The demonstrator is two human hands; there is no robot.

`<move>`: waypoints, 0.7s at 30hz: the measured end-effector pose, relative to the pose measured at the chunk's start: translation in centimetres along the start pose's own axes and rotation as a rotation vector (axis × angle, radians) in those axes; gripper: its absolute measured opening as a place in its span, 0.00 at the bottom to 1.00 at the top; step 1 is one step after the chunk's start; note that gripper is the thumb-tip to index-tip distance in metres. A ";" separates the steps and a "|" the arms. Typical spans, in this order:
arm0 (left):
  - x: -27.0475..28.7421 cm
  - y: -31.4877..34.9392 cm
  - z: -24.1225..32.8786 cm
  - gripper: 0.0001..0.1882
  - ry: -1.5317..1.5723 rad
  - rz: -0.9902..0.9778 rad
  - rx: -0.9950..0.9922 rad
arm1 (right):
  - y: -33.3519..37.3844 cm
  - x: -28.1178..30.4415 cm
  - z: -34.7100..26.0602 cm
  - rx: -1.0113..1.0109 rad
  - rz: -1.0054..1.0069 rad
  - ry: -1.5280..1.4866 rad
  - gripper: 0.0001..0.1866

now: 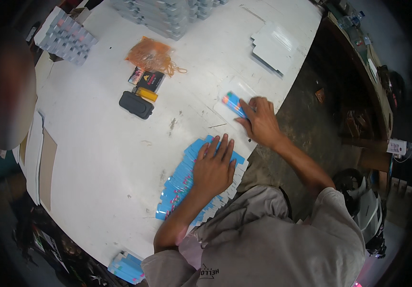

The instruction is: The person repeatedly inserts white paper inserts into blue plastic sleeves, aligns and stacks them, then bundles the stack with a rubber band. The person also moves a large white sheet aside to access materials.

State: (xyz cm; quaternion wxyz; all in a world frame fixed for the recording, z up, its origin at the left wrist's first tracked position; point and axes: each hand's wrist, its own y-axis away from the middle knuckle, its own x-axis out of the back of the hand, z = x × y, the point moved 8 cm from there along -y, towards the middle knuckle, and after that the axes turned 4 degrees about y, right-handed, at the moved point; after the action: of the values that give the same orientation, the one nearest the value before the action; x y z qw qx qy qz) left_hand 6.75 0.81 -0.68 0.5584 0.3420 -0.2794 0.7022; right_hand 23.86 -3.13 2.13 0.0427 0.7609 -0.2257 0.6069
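Observation:
My left hand (214,167) lies flat, fingers stretched, on a fanned row of flat blue-and-white cartons (175,189) near the table's front edge. Some of these cartons are hidden under the hand and forearm. To its right, my right hand (265,123) grips a small blue carton (235,104) with coloured patches between thumb and fingers. That carton is slightly blurred and rests over a clear, pale sheet (245,87) on the white tabletop.
Beyond my hands lie a black case (136,104), a yellow lighter (147,94), a dark packet (151,80) and an orange plastic bag (149,53). Stacks of grey-white cartons (163,19) stand at the back; flat white blanks (275,48) lie far right. More blue cartons (126,268) sit lower left. A person is at the left.

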 end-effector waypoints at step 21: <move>1.2 -0.6 -0.6 0.35 -0.009 -0.020 -0.029 | 4.0 -1.7 -3.3 -0.012 -0.099 -0.569 0.17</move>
State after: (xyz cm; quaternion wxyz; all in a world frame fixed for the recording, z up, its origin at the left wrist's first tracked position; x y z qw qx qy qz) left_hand 7.07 2.07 -0.09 0.5689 0.3397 -0.2887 0.6911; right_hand 18.96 -5.11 0.52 0.0118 0.9104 -0.1949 0.3646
